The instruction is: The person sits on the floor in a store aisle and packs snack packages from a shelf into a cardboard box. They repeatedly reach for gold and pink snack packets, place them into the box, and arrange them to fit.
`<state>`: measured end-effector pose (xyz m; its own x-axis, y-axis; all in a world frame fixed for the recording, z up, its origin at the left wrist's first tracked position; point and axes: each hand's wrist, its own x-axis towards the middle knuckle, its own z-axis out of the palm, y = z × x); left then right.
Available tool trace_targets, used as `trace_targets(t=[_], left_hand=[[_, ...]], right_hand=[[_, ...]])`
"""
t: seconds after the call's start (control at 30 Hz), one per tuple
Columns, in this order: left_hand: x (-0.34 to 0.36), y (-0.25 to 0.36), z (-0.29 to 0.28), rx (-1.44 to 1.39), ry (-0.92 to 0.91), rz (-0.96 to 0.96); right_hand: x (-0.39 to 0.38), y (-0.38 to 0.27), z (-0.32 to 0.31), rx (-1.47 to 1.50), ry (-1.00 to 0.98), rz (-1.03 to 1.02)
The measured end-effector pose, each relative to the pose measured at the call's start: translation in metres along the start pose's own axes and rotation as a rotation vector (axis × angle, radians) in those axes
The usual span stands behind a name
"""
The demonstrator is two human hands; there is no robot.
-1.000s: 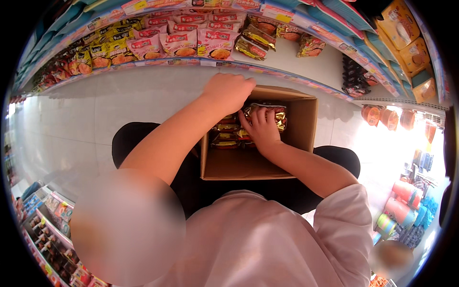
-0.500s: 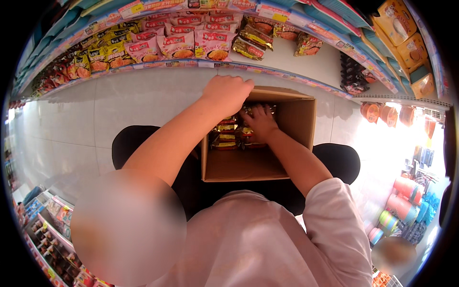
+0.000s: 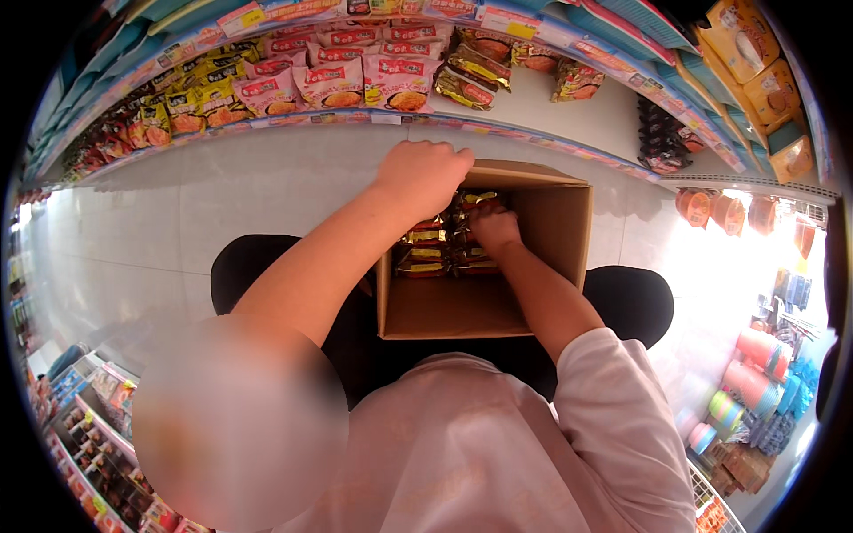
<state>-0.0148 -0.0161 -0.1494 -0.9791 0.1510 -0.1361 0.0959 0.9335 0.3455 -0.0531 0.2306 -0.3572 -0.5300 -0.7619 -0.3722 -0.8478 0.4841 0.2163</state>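
Observation:
A cardboard box [image 3: 471,302] rests on my lap, holding several shiny gold and red noodle packets [image 3: 424,258] stacked at its left side. My left hand [image 3: 426,178] is closed over the box's far left edge. My right hand [image 3: 493,226] is down inside the box with its fingers curled round one of the packets at the back; the fingertips are partly hidden among the wrappers.
A shelf [image 3: 560,111] ahead holds yellow packets [image 3: 218,102], pink packets [image 3: 400,84] and gold packets [image 3: 466,84]. Upper right are orange packages [image 3: 737,44]. Stacked coloured cups [image 3: 746,386] stand at the right; another low rack of goods [image 3: 98,444] is at lower left.
My right hand has moved deeper into the box and its spread fingers have curled in, uncovering the top packet. My left hand stays on the box edge.

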Motion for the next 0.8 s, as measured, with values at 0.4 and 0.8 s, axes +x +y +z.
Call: trace_targets(t=[0.4,0.8], left_hand=[[0.003,-0.001,0.001,0.023,0.002,0.012],[-0.028,0.084,-0.001,0.055,0.234,0.417]], right_hand=[[-0.002,0.0,0.01,0.044,-0.024,0.018],[0.03,0.034,-0.011,0.412,-0.457,0.059]])
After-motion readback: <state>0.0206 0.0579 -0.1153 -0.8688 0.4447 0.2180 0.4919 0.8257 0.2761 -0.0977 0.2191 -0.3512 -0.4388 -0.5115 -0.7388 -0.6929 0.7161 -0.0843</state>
